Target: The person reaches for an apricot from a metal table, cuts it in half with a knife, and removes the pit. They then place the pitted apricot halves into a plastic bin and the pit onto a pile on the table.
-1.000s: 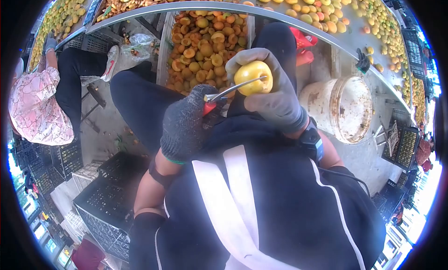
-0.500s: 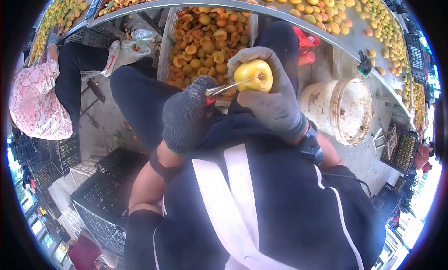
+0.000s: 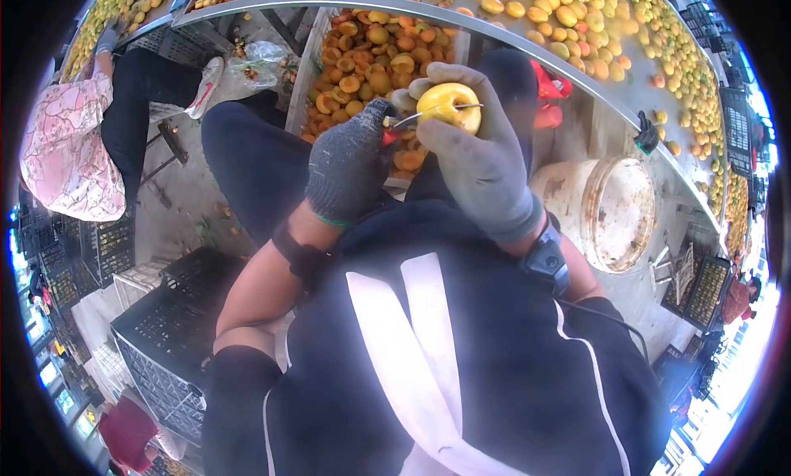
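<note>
My left hand (image 3: 350, 163), in a dark knit glove, is closed around a small knife (image 3: 405, 122) with a red handle and a thin metal blade. In my right hand (image 3: 486, 175), gloved in grey, a whole yellow apricot (image 3: 441, 98) is gripped between the thumb and fingers. The blade runs across the apricot's upper face beside the stem hollow, its tip near the far side. Just beyond both hands, between my knees, stands a pale crate (image 3: 299, 105) of halved apricots (image 3: 362, 68).
A metal-edged table (image 3: 511, 38) curves ahead, bearing apricots (image 3: 568, 15). A stained white bucket (image 3: 568, 192) lies at right, with a dark glove (image 3: 647, 134) on the table edge above. Black crates (image 3: 165, 332) stand at left, below a seated person (image 3: 74, 151) in a pink patterned top.
The apricot has turned and tilted in my right hand, and the blade now reaches farther across it. My left hand has moved right and up, closer to the fruit. The view has shifted slightly.
</note>
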Tool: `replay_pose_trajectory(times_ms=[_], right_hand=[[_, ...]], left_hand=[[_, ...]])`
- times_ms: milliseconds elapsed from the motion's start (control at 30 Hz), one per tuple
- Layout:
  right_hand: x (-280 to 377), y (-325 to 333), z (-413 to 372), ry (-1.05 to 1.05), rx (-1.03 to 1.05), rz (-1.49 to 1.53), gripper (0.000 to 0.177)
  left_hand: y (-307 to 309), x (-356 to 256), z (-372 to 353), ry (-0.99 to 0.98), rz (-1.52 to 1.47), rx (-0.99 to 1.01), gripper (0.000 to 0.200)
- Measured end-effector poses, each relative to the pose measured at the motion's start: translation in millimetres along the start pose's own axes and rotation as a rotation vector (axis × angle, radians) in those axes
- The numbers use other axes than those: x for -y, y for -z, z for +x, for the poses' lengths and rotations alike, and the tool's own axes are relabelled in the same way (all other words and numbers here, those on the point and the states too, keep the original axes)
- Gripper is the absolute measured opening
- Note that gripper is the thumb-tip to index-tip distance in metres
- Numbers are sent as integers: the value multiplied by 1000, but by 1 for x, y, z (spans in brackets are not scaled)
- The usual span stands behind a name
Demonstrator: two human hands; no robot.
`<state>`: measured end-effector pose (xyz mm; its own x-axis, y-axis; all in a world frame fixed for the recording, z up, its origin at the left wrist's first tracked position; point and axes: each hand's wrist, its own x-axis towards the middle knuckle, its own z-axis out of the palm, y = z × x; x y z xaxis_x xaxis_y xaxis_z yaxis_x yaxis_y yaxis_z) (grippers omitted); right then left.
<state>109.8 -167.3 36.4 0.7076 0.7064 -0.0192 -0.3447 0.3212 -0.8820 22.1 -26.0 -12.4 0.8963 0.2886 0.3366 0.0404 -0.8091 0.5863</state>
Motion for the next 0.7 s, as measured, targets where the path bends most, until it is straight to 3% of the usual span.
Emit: replay_pose_trajectory(times_ms=[100,167,233,300,400,533,633,667,700], right_hand=[[4,10,8,22,146,-42,46],[8,20,14,48,185,-186,40],[-4,18,19,66,110,-40,33],[-13,15,22,0,3,320,30],[-18,13,21,87,41,101,33],[-15,20,21,237,127,-250,38],[-27,13,28,176,-30,-9,43],[-28,6,27,397,90,-36,41],[-26,8,28,397,96,-36,41]], left_hand=[[7,-5,5,70,40,77,27],[13,-16,11,60,-88,137,30],[8,-17,14,55,-33,102,31],[-2,-17,15,50,24,67,31],[-8,-14,15,50,-17,6,31],[3,-20,17,48,-61,88,39],[-3,-23,21,113,-88,121,46],[-4,-21,23,143,-113,121,47],[-1,-17,25,145,-111,117,47]])
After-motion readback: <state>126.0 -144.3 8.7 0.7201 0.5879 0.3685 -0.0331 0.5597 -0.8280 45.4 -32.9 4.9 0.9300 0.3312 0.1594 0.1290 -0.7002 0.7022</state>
